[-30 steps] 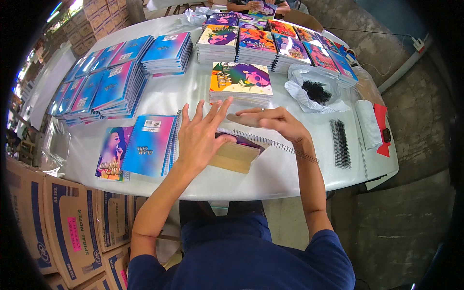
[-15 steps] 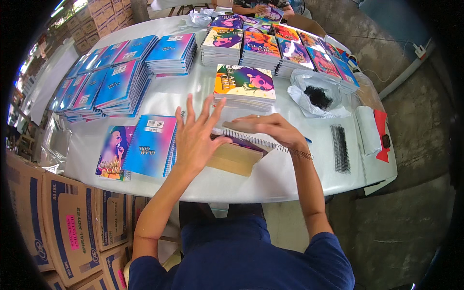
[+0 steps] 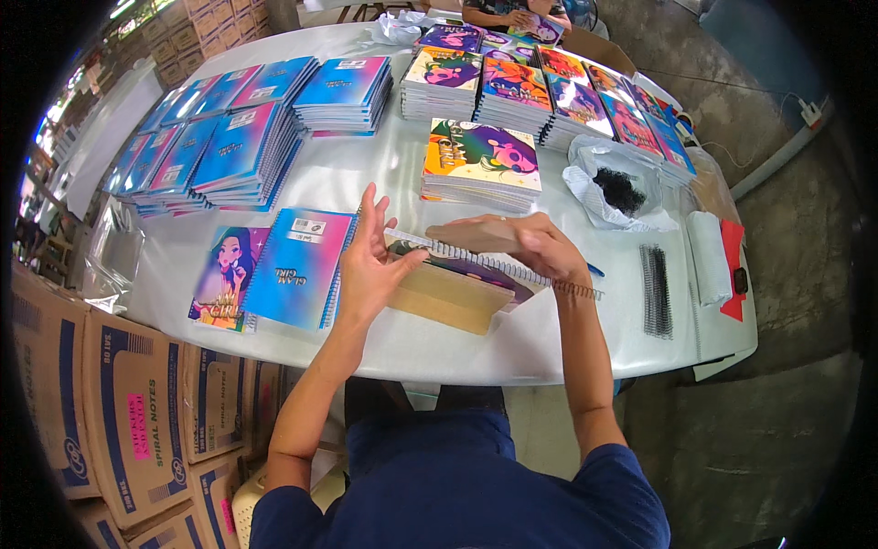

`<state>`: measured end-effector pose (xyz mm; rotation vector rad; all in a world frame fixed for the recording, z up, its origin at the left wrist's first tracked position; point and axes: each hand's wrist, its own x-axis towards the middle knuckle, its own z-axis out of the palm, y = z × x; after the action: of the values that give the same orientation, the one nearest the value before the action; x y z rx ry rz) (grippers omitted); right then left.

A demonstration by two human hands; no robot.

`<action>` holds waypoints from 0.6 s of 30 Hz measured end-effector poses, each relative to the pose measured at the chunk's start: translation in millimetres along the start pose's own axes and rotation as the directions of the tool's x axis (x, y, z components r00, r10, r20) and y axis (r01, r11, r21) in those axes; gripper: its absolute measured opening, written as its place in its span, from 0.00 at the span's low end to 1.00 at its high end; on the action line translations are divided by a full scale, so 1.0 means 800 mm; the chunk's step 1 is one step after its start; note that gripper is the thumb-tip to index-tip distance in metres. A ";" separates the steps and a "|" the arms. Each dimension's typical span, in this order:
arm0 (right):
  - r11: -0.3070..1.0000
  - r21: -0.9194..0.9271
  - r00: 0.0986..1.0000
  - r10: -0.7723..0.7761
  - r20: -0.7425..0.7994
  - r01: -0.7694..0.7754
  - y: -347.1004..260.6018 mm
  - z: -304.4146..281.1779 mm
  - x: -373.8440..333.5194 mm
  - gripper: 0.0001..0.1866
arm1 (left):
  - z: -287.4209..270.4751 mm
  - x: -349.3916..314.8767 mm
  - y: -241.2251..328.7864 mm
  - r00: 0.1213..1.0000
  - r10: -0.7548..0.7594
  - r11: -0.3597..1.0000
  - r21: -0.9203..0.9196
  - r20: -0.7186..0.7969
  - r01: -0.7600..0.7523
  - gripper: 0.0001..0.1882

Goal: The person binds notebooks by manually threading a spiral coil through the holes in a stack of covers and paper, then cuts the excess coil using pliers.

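A spiral notebook (image 3: pixel 453 291) stands tilted on its long edge in front of me, its brown board facing me. A wire coil (image 3: pixel 494 263) runs along its upper edge, and the loose end sticks out past the right side under my right wrist. My left hand (image 3: pixel 370 261) is at the notebook's left end, thumb pressed against it and fingers upright. My right hand (image 3: pixel 553 247) grips a flat brown piece (image 3: pixel 471 236) lying along the coil; what it is made of I cannot tell. Left of my left hand lie a blue-pink notebook (image 3: pixel 297 267) and an illustrated notebook (image 3: pixel 224 274).
Blue-pink notebook stacks (image 3: pixel 233 146) fill the far left, illustrated stacks (image 3: pixel 517 87) the back. A smaller stack (image 3: pixel 480 160) stands ahead. On the right are a white bag (image 3: pixel 594 197) of black bits and loose black coils (image 3: pixel 657 291). Cartons (image 3: pixel 137 403) stand lower left. Another person (image 3: pixel 517 14) sits opposite.
My left hand's fingers have drawn closer together and come nearer the notebook's left end. My right hand stays on the flat brown piece. The view has shifted slightly.
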<state>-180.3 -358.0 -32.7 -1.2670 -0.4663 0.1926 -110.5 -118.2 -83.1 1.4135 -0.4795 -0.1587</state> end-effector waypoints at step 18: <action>0.851 -0.478 0.976 0.179 -0.126 -0.218 -0.008 0.007 0.033 0.25 | -0.007 -0.002 0.004 0.999 -0.053 0.992 -0.116 0.007 0.053 0.53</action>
<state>-160.0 -344.8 -19.6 -1.8216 -0.3238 0.2061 -110.5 -112.0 -81.0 1.3127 -0.4295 -0.2293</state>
